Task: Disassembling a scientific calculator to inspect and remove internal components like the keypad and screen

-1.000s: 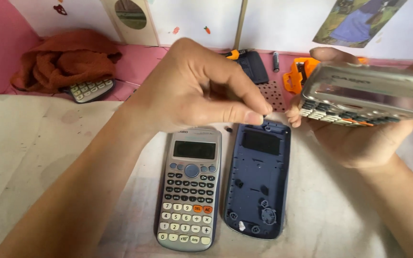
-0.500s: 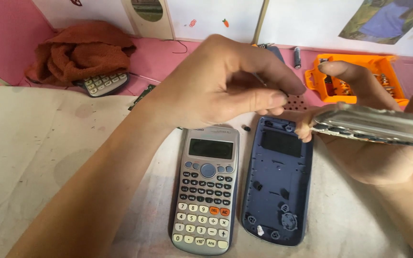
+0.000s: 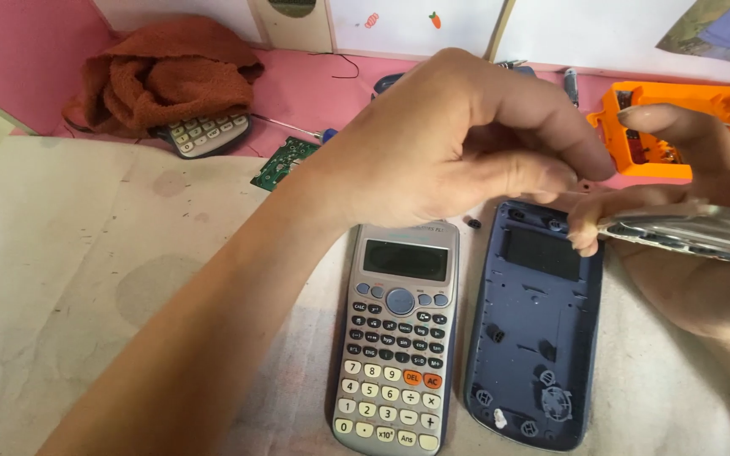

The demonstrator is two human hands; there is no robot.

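Note:
My left hand [image 3: 458,143] reaches across from the lower left, its fingers pinched together just left of my right hand; nothing shows between them. My right hand [image 3: 694,279] holds a silver calculator front panel [image 3: 694,235] nearly flat and edge-on, keys facing down, above the right of the cloth. Below the hands a complete silver calculator [image 3: 394,338] lies face up. Right beside it lies a dark blue calculator back shell [image 3: 534,338], inside facing up. A small black piece [image 3: 472,223] sits between their top ends.
An orange tool box [image 3: 678,127] stands at the back right. A brown towel [image 3: 171,80] at the back left partly covers another calculator [image 3: 204,133]. A green circuit board [image 3: 280,165] lies on the pink surface. A screwdriver [image 3: 572,84] lies near the wall.
My right hand has lowered the silver panel and tipped it flatter. My left hand stays pinched beside it. The view has shifted slightly, so the calculators sit further right and lower.

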